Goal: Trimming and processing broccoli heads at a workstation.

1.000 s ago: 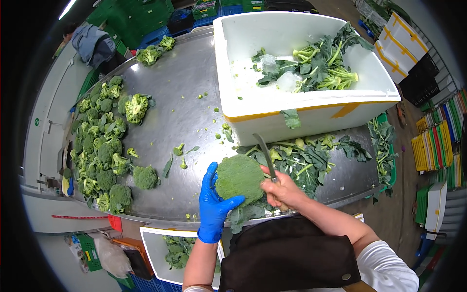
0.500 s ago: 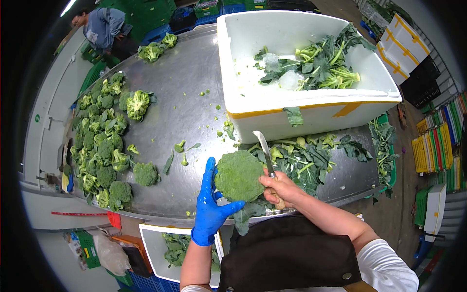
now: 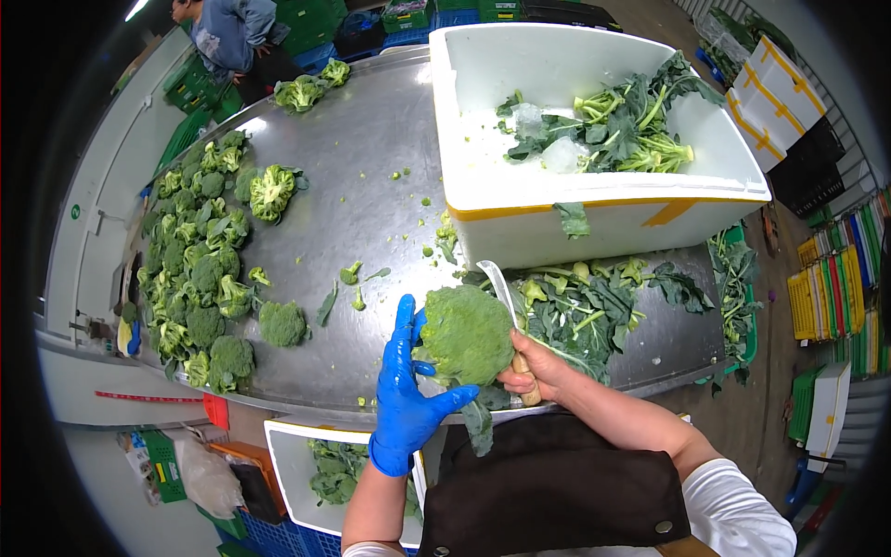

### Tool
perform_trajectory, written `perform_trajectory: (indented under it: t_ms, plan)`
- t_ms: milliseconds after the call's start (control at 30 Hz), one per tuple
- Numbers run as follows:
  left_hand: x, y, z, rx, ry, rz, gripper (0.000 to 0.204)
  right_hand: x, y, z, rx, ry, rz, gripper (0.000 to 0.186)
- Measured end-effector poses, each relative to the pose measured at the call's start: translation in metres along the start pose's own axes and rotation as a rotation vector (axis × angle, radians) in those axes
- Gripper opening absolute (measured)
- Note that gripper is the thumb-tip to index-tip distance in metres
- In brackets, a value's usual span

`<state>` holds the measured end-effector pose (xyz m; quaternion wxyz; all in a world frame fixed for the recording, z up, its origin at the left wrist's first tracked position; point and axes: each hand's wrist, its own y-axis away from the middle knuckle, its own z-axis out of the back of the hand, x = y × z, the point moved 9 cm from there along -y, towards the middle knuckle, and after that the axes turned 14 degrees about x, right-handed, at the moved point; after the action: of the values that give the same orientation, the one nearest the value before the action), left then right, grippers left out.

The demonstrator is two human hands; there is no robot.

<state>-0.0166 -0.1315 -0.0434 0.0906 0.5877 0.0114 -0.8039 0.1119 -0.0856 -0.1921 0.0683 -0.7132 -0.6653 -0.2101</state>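
Note:
A large head of broccoli (image 3: pixel 467 334) is held over the table's near edge, its crown facing up. My left hand (image 3: pixel 406 399), in a blue glove, grips it from the left with thumb and fingers around its side. Bare, my right hand (image 3: pixel 538 367) closes on the wooden handle of a knife (image 3: pixel 501 290). The curved blade points away from me along the head's right side; part of it is hidden behind the crown. A loose leaf (image 3: pixel 478 427) hangs below the head. Cut leaves and stalks (image 3: pixel 580 316) lie to the right of the knife.
A white foam box (image 3: pixel 603 223) with leaves, stalks and ice stands on the metal table (image 3: pixel 362 158). Many trimmed broccoli heads (image 3: pixel 204 269) are heaped at left. Another foam box (image 3: pixel 283 473) sits below the near edge. A person (image 3: pixel 232 42) stands at the far left.
The broccoli has shifted slightly right and tilted between my hands. The knife has turned, its blade now closer against the head. The person at the far left has moved right.

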Motion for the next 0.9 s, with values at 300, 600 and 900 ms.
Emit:
perform_trajectory:
  t_ms: [300, 600, 900]
  plan:
    - [0.015, 0.002, 0.041, -0.006, 0.161, 0.037, 0.092, 0.015, -0.004, -0.017, -0.032, -0.131, -0.055, 0.059]
    - [0.03, -0.042, 0.016, 0.403, 0.609, -0.166, 0.084, -0.007, -0.008, -0.033, 0.021, -0.286, -0.231, 0.057]
    - [0.098, -0.03, -0.003, 0.097, 1.018, 0.037, 0.064, -0.002, 0.0, -0.036, -0.098, -0.176, -0.407, 0.09]
